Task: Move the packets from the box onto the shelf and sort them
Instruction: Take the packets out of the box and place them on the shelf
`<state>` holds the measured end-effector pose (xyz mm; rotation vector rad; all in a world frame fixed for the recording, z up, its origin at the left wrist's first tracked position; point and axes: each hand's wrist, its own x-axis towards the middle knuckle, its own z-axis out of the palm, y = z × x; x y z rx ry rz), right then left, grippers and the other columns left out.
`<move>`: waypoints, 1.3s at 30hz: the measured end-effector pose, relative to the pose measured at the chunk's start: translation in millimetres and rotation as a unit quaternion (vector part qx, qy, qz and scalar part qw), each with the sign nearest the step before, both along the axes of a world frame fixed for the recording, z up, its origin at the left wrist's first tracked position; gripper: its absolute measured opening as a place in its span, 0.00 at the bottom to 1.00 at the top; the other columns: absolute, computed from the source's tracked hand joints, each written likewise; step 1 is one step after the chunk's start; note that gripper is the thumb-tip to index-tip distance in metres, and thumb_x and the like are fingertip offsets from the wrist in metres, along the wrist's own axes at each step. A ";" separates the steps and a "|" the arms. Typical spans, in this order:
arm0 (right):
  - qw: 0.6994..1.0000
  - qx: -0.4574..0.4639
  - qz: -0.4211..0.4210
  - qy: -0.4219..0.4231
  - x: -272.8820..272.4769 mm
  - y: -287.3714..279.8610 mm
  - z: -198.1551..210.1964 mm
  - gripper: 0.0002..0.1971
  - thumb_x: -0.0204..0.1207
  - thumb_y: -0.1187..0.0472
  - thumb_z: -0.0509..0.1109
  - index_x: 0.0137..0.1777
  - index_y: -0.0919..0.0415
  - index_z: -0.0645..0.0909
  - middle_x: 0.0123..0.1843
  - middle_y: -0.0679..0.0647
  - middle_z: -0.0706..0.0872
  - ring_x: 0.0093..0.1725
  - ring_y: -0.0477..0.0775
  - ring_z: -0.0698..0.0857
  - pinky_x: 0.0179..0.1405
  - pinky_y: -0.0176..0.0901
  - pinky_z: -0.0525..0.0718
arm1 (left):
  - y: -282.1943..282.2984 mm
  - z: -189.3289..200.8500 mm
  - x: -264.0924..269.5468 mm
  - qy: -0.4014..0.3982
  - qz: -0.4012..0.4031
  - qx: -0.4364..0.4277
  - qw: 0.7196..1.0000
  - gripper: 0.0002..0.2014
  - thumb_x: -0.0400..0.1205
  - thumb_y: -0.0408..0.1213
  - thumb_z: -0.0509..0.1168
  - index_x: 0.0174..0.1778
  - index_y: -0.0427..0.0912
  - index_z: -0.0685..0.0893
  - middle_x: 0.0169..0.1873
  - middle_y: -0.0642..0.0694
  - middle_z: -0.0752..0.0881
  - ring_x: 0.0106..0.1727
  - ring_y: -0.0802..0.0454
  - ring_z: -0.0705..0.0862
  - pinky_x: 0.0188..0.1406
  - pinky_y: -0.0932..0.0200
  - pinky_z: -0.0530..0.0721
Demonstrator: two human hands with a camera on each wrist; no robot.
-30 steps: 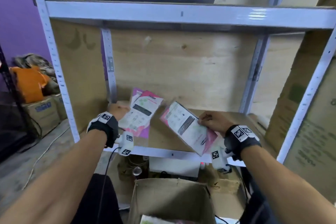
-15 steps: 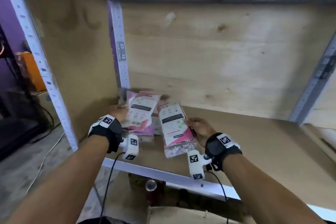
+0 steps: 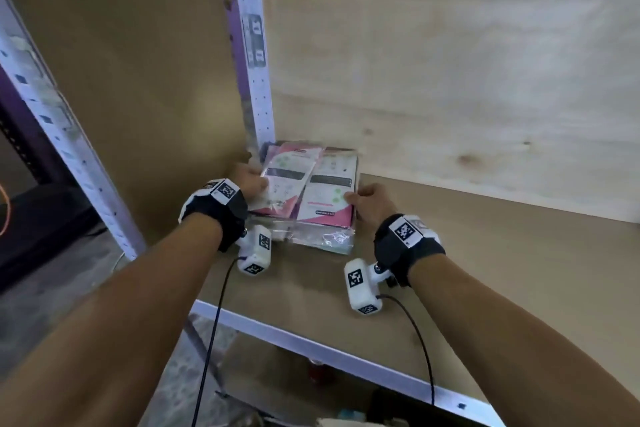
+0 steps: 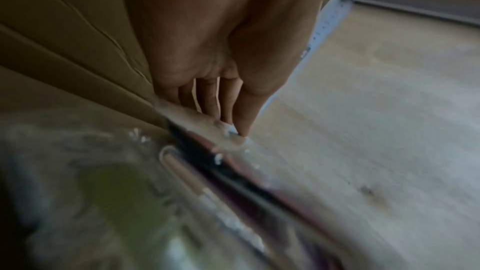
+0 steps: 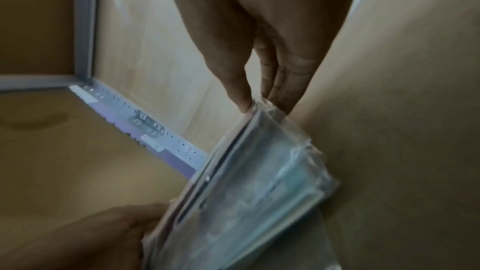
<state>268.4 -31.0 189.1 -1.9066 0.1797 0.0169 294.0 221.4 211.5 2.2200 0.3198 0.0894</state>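
Note:
Pink-and-white packets in clear sleeves lie stacked in the back left corner of the wooden shelf point(image 3: 485, 270). My left hand point(image 3: 256, 180) pinches the left edge of the top left packet point(image 3: 289, 177); in the left wrist view my left hand point(image 4: 233, 128) pinches that packet's edge point(image 4: 207, 126) between thumb and fingers. My right hand point(image 3: 353, 199) grips the right edge of the right packet point(image 3: 329, 191), which lies on the stack point(image 3: 322, 236). In the right wrist view my right hand point(image 5: 257, 104) pinches the corner of the sleeved packets point(image 5: 259, 192). The box is out of view.
A perforated metal upright point(image 3: 254, 62) stands right behind the packets in the corner, with wooden panels at the left and back. The shelf's metal front rail point(image 3: 311, 347) runs below my wrists. Bare board stretches to the right of the stack.
Both hands have carried their packets back into the left corner. The two packets now lie side by side on the stack, and the view has closed in on the shelf.

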 end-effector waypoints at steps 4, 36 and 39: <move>0.997 -0.065 0.052 0.003 -1.2 0.5 2.0 0.13 0.80 0.56 0.70 0.54 0.67 0.84 0.48 0.57 0.90 0.49 0.59 0.88 0.45 0.46 0.85 | -0.7 -4.9 -5.9 -0.016 -0.026 -0.013 0.999 0.08 0.80 0.28 0.71 0.54 0.38 0.89 0.48 0.41 0.85 0.50 0.49 0.81 0.52 0.52 0.80; 0.940 -0.293 0.164 0.054 -402.2 -156.2 3.9 0.07 0.77 0.61 0.69 0.47 0.64 0.86 0.38 0.55 0.92 0.34 0.53 0.88 0.41 0.42 0.87 | -175.5 -43.7 -384.9 0.072 -0.323 0.003 0.944 0.10 0.86 0.37 0.66 0.44 0.35 0.87 0.35 0.44 0.87 0.29 0.54 0.81 0.26 0.71 0.79; 0.935 -0.292 0.178 0.089 -404.2 -157.9 -24.8 0.07 0.80 0.63 0.69 0.48 0.65 0.85 0.41 0.60 0.92 0.35 0.54 0.88 0.42 0.41 0.87 | -188.7 -71.7 -393.6 0.110 -0.312 -0.011 0.944 0.12 0.89 0.34 0.59 0.46 0.34 0.86 0.33 0.48 0.86 0.30 0.55 0.81 0.24 0.72 0.79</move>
